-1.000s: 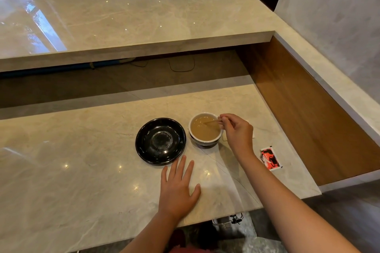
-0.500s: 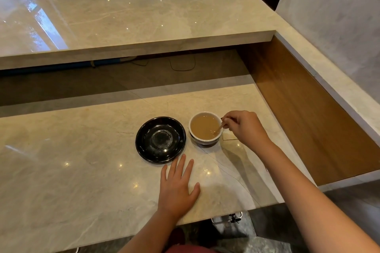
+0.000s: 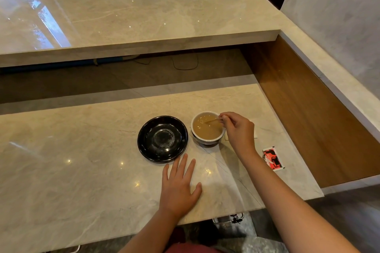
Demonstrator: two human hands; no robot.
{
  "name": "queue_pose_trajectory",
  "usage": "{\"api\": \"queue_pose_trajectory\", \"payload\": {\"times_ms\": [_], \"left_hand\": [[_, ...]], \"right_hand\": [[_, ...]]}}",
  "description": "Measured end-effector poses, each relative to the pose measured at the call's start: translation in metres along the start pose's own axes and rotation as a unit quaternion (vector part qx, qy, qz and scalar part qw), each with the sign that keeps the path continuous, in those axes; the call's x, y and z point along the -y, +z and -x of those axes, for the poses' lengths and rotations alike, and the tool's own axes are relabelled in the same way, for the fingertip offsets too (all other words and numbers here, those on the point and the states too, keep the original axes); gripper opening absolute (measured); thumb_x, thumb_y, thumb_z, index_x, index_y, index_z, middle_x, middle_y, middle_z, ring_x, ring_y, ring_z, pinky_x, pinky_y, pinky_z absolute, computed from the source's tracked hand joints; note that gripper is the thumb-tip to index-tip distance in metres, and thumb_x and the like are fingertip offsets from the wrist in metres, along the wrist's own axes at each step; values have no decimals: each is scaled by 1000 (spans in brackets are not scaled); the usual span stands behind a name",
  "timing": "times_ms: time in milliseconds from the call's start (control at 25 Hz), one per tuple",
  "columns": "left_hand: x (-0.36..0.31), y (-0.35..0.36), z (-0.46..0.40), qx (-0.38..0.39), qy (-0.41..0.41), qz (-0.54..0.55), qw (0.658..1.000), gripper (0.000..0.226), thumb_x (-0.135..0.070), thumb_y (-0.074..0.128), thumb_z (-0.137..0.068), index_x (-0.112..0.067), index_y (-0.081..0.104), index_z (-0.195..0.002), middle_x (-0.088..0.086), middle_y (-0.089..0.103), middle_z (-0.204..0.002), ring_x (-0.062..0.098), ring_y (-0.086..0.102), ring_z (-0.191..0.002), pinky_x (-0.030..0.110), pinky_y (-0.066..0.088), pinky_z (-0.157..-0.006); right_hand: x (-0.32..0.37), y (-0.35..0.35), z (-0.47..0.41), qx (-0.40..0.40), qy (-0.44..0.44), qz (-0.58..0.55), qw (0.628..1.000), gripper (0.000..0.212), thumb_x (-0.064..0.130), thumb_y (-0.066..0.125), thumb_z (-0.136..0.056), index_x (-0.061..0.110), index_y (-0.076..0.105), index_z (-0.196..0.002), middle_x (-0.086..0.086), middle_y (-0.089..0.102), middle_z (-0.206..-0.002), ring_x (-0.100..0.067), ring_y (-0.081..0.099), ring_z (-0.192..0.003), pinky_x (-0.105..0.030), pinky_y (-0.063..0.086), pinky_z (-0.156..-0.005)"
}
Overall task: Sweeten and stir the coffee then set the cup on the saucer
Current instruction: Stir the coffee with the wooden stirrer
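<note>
Your right hand pinches a thin wooden stirrer in the white cup of milky coffee, beside the empty black saucer. Your left hand lies flat, released, on the marble counter; a red sachet sits right.

White cup of milky coffee beside empty black saucer.

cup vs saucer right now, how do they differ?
Colour: the cup is white, the saucer glossy black.
Contents: the cup holds light brown coffee with a stirrer dipped in; the saucer holds nothing.
Shape: the cup is deeper and narrower, the saucer wide and shallow.
Shared: both are round and sit side by side on the marble counter, cup not yet on saucer.
</note>
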State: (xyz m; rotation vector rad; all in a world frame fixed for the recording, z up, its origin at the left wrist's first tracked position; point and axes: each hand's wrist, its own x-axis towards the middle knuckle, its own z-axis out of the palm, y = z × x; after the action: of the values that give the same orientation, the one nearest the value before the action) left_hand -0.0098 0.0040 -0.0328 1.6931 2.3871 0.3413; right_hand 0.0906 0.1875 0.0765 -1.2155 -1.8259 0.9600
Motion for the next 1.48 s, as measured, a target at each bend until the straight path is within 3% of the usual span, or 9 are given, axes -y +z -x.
{"api": "queue_pose_trajectory", "payload": {"times_ms": [200,360,560,760,880,1000,1120,1280,1480], "left_hand": [[-1,-1,0,-11,8,10,1000,66,-55,34,-85,-29,23,-145,1,15,-156,20,9,-142,47,6,-112],[0,0,1,-21,14,14,1000,65,-52,38,-85,-28,27,-144,2,21,-154,22,15,-141,49,10,-110],[0,1,0,-22,18,14,1000,65,-52,39,-85,-27,28,-144,4,25,-154,22,16,-141,49,11,-110],[0,1,0,-22,16,11,1000,65,-53,38,-85,-27,28,-143,4,25,-154,22,17,-140,50,11,-110],[0,1,0,-19,12,8,1000,65,-54,37,-85,-28,26,-144,3,22,-154,21,12,-141,50,9,-110],[-1,0,0,-19,10,7,1000,65,-54,36,-86,-28,26,-144,3,21,-155,19,10,-141,49,8,-110],[-1,0,0,-19,9,6,1000,65,-54,37,-85,-28,27,-144,3,22,-154,20,12,-140,49,8,-110],[0,1,0,-20,6,10,1000,66,-55,35,-86,-30,22,-145,-2,11,-155,14,0,-140,46,3,-111],[0,1,0,-19,8,13,1000,66,-55,35,-86,-30,22,-145,-1,13,-155,14,0,-140,47,5,-111]], "right_hand": [[0,-11,2,35,-127,162,978,15,9,53,-91,4,66,-96,-17,73,-85,-31,64,-72,-30,46,-63],[2,-25,-3,77,-129,210,966,16,9,51,-92,2,65,-94,-21,72,-85,-36,65,-75,-43,53,-68],[-2,-36,-9,75,7,90,993,18,3,51,-90,0,68,-87,-16,72,-78,-23,69,-71,-40,58,-74],[-8,-28,-5,74,157,-90,981,16,2,52,-90,1,67,-86,-21,71,-81,-13,68,-63,-16,57,-59],[-7,-13,-2,43,186,-176,966,16,0,50,-90,0,65,-88,-21,68,-81,-12,69,-61,-17,58,-60],[-7,-1,-2,-9,202,-194,960,17,1,49,-91,0,66,-92,-24,70,-88,-25,70,-74,-27,60,-71],[-6,4,-1,-36,145,-135,979,18,3,49,-91,4,67,-90,-16,70,-85,-27,70,-80,-39,58,-79],[-5,-5,2,-24,9,18,1000,18,5,51,-91,5,68,-93,-13,73,-87,-23,67,-79,-36,55,-75],[-6,-30,-5,30,-32,96,994,17,4,51,-91,3,68,-93,-17,73,-87,-30,68,-81,-43,56,-76]]}}
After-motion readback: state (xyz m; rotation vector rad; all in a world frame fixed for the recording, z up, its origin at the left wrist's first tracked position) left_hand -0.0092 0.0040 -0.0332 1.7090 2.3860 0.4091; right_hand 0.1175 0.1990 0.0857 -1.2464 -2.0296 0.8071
